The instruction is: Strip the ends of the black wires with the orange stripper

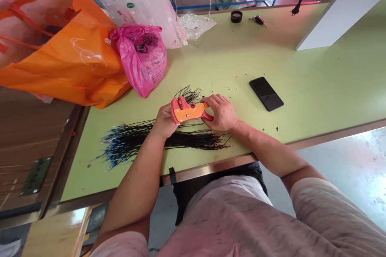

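Left grip [164, 122] and right grip [220, 113], both closed on an orange wire stripper [188, 111], steady above the desk [316, 80]. Blue-tipped black wires [144, 138] alongside, near the front edge.

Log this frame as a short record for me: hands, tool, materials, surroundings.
Left hand: holding the orange wire stripper
Right hand: gripping the same tool at its handle
Materials: bundle of black wires with blue ends, under the hands; black wire offcuts
Surroundings: green table, black smartphone, pink plastic bag, orange tote bag
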